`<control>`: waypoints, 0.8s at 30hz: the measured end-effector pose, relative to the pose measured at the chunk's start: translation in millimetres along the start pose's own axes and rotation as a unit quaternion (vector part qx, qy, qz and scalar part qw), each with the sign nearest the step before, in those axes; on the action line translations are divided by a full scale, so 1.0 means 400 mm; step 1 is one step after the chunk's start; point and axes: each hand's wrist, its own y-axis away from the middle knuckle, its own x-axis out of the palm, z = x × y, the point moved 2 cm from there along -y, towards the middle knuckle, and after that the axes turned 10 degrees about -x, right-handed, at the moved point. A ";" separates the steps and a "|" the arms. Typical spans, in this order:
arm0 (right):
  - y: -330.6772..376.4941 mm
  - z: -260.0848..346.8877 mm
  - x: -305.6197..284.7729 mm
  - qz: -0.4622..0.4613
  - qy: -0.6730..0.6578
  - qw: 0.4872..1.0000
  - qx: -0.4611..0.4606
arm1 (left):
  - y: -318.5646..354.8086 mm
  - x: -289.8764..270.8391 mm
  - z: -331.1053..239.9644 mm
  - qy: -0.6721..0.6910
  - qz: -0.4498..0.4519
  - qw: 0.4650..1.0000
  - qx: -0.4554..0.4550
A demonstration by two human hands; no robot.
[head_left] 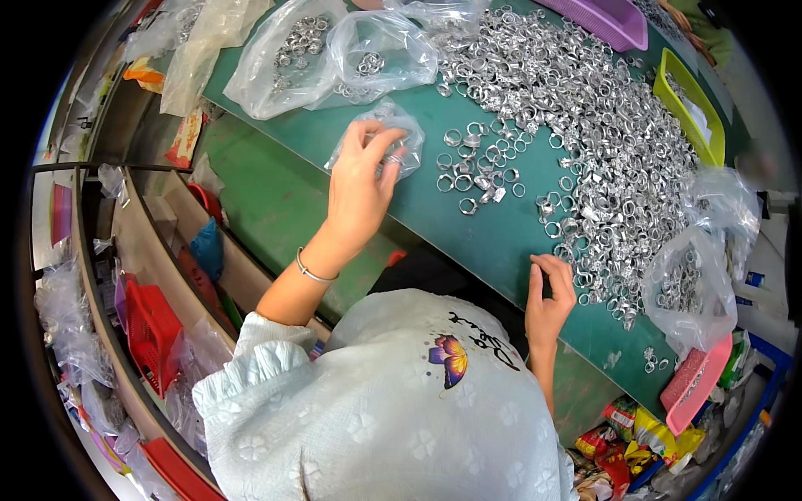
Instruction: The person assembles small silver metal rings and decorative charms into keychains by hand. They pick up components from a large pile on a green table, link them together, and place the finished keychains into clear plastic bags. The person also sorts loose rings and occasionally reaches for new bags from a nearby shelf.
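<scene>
- Head view looks down on a green surface (468, 225) heaped with silver metal rings (601, 142), the pile spreading from the far middle down toward the near right.
- Left hand (361, 179) reaches out over the surface, its fingers pinched on a small clear plastic bag (380, 134) with a few rings inside; a thin bracelet (313, 271) sits on that wrist.
- Right hand (550, 292) rests at the near edge of the surface, fingers curled loosely inward; whether it grips a ring cannot be told.
- Loose scatter of rings (476, 167) lies just right of the held bag, between it and the main heap.
- Two larger clear bags (334, 54) with rings lie on the far left.
- Another filled bag (689, 288) lies on the near right, beside a pink tray (693, 380).
- Yellow-green tray (689, 113) and a purple tray (614, 21) stand at the far right.
- Red basket (150, 330) sits on a shelf below, at left.
</scene>
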 end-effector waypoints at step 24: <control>-0.157 0.118 0.228 0.014 -0.211 0.974 -0.078 | 0.164 0.028 -0.004 0.144 -0.068 0.987 -0.017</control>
